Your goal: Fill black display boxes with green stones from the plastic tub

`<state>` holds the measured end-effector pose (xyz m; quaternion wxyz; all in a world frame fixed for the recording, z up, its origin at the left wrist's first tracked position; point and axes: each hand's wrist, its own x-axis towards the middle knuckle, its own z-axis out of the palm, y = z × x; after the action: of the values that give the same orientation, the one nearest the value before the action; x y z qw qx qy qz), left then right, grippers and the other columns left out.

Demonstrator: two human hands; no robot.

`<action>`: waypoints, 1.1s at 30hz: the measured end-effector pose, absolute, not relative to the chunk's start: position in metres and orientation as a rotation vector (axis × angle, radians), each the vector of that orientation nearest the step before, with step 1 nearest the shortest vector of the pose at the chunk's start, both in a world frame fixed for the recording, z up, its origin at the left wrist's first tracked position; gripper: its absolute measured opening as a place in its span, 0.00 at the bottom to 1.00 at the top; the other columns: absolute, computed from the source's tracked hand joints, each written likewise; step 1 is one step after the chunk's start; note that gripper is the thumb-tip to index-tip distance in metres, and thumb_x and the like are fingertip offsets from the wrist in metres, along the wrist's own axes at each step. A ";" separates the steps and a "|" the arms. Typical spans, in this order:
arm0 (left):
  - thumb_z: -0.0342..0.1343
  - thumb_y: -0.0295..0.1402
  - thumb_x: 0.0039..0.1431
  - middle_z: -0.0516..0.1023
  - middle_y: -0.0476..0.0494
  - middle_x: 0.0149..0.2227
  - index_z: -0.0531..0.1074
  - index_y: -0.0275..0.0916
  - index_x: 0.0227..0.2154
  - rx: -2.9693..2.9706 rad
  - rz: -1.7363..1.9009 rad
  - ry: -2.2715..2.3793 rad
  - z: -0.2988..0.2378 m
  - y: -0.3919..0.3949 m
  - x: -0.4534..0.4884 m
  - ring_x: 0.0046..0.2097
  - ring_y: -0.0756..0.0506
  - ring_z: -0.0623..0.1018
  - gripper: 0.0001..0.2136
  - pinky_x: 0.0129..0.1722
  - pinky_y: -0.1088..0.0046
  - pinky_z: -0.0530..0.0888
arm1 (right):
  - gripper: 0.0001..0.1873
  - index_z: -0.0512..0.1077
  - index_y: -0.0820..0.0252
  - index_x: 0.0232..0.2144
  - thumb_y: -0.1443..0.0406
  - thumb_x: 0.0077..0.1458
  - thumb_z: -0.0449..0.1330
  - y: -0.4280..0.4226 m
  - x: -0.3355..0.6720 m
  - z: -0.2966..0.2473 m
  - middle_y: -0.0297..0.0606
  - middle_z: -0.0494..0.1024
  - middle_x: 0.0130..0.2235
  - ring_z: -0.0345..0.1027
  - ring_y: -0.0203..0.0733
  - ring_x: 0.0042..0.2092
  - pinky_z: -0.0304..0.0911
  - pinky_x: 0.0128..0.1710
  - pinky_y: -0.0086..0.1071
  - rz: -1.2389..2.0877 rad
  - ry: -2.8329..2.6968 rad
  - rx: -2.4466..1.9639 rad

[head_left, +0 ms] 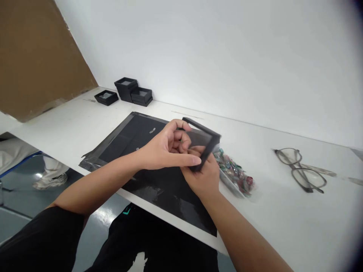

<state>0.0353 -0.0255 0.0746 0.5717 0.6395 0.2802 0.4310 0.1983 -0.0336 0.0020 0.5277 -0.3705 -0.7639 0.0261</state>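
Both my hands meet over a black mat (147, 181) taped to the white table (283, 226). My left hand (167, 149) curls its fingers round the near side of a small black square box (205, 138) with a clear window. My right hand (202, 175) grips the same box from below, its fingers mostly hidden behind the left hand. The box is lifted off the mat and tilted. A small silver piece (152, 130) lies on the mat beyond my left hand.
A clear bag of coloured gems (235, 173) lies just right of my hands. Glasses (302, 170) rest further right. Several small black boxes (133, 90) and one open box (106, 97) stand at the far left by the wall. A person's shoe (49, 180) shows on the floor.
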 end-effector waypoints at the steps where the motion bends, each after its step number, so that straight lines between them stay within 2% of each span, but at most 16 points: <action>1: 0.68 0.29 0.49 0.64 0.57 0.29 0.60 0.42 0.39 1.524 1.021 0.646 0.076 -0.025 0.036 0.27 0.57 0.69 0.21 0.26 0.80 0.70 | 0.06 0.76 0.56 0.39 0.65 0.57 0.64 -0.034 0.198 0.002 0.41 0.79 0.38 0.75 0.46 0.39 0.72 0.37 0.40 0.027 -1.842 -0.835; 4: 0.68 0.33 0.52 0.63 0.56 0.26 0.64 0.39 0.33 1.685 1.094 0.690 0.072 -0.021 0.034 0.26 0.57 0.65 0.16 0.25 0.81 0.65 | 0.05 0.75 0.58 0.38 0.69 0.57 0.63 -0.037 0.197 0.005 0.43 0.80 0.38 0.76 0.46 0.38 0.73 0.35 0.38 -0.014 -1.866 -0.732; 6: 0.70 0.37 0.50 0.67 0.53 0.29 0.68 0.39 0.34 1.842 1.231 0.681 0.064 -0.016 0.029 0.30 0.55 0.69 0.17 0.31 0.78 0.70 | 0.06 0.74 0.58 0.37 0.71 0.56 0.63 -0.039 0.197 0.009 0.43 0.80 0.38 0.75 0.46 0.38 0.73 0.35 0.39 -0.016 -1.892 -0.673; 8: 0.73 0.43 0.44 0.74 0.44 0.42 0.71 0.41 0.43 2.003 1.348 0.596 0.057 -0.011 0.023 0.44 0.47 0.75 0.25 0.45 0.69 0.75 | 0.07 0.73 0.58 0.37 0.71 0.55 0.63 -0.041 0.198 0.012 0.42 0.80 0.37 0.75 0.46 0.38 0.73 0.35 0.39 -0.010 -1.935 -0.593; 9: 0.74 0.47 0.41 0.73 0.39 0.50 0.70 0.43 0.49 2.076 1.345 0.539 0.054 -0.010 0.020 0.53 0.41 0.74 0.32 0.53 0.62 0.74 | 0.07 0.72 0.58 0.37 0.70 0.55 0.63 -0.042 0.198 0.014 0.41 0.80 0.36 0.75 0.46 0.37 0.73 0.35 0.39 -0.005 -1.951 -0.559; 11: 0.74 0.53 0.35 0.63 0.36 0.65 0.64 0.47 0.59 2.181 1.210 0.450 0.052 -0.010 0.015 0.66 0.33 0.65 0.46 0.65 0.52 0.67 | 0.07 0.72 0.58 0.37 0.70 0.55 0.64 -0.043 0.198 0.014 0.40 0.80 0.35 0.75 0.45 0.36 0.73 0.35 0.39 0.010 -1.967 -0.524; 13: 0.75 0.52 0.35 0.57 0.37 0.69 0.56 0.49 0.66 2.225 1.040 0.403 0.053 -0.012 0.013 0.70 0.31 0.60 0.54 0.70 0.50 0.62 | 0.06 0.72 0.58 0.37 0.70 0.56 0.63 -0.045 0.198 0.014 0.39 0.80 0.34 0.76 0.45 0.36 0.74 0.35 0.39 0.031 -1.981 -0.519; 16: 0.75 0.48 0.40 0.57 0.39 0.70 0.48 0.51 0.69 2.188 0.990 0.388 0.055 -0.013 0.010 0.70 0.32 0.61 0.56 0.71 0.53 0.62 | 0.04 0.71 0.58 0.39 0.69 0.59 0.60 -0.047 0.198 0.013 0.40 0.80 0.35 0.76 0.45 0.37 0.74 0.36 0.40 0.070 -2.019 -0.518; 20: 0.74 0.44 0.43 0.64 0.42 0.67 0.53 0.51 0.69 2.084 0.999 0.369 0.053 -0.005 0.005 0.67 0.33 0.66 0.51 0.68 0.55 0.66 | 0.07 0.71 0.62 0.40 0.70 0.59 0.57 -0.050 0.196 0.013 0.45 0.80 0.37 0.75 0.46 0.40 0.74 0.38 0.41 0.072 -2.051 -0.459; 23: 0.76 0.45 0.37 0.67 0.41 0.65 0.58 0.50 0.67 2.089 0.895 0.346 0.055 -0.002 0.003 0.64 0.33 0.70 0.52 0.67 0.55 0.67 | 0.08 0.72 0.64 0.41 0.71 0.58 0.58 -0.054 0.194 0.014 0.45 0.80 0.38 0.76 0.46 0.41 0.74 0.39 0.40 0.014 -2.087 -0.435; 26: 0.77 0.44 0.31 0.67 0.39 0.65 0.58 0.49 0.67 2.126 0.801 0.364 0.059 -0.005 0.004 0.63 0.32 0.71 0.56 0.65 0.55 0.69 | 0.08 0.73 0.61 0.41 0.69 0.58 0.57 -0.056 0.194 0.017 0.44 0.81 0.39 0.76 0.46 0.41 0.74 0.40 0.40 -0.008 -2.108 -0.428; 28: 0.77 0.42 0.33 0.69 0.38 0.63 0.60 0.47 0.65 2.133 0.807 0.421 0.059 -0.008 0.006 0.62 0.33 0.72 0.53 0.64 0.56 0.71 | 0.09 0.74 0.57 0.40 0.68 0.58 0.55 -0.057 0.197 0.022 0.42 0.80 0.39 0.76 0.46 0.41 0.73 0.41 0.41 0.184 -2.085 -0.451; 30: 0.77 0.41 0.32 0.69 0.38 0.62 0.62 0.46 0.64 2.140 0.894 0.480 0.057 -0.010 0.008 0.62 0.34 0.72 0.51 0.63 0.57 0.72 | 0.11 0.74 0.56 0.39 0.67 0.58 0.52 -0.056 0.203 0.027 0.40 0.79 0.38 0.75 0.46 0.41 0.72 0.42 0.42 0.535 -1.981 -0.491; 33: 0.78 0.45 0.29 0.69 0.36 0.61 0.61 0.46 0.62 2.190 1.011 0.509 0.049 -0.009 0.012 0.59 0.35 0.74 0.53 0.61 0.56 0.73 | 0.12 0.74 0.56 0.34 0.65 0.60 0.50 -0.051 0.210 0.029 0.39 0.76 0.33 0.71 0.45 0.36 0.69 0.38 0.42 0.932 -1.706 -0.541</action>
<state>0.0118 -0.0095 0.0491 0.3318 0.8380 0.1949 0.3869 0.2104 -0.0514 0.0293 0.5325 -0.2271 -0.7156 0.3908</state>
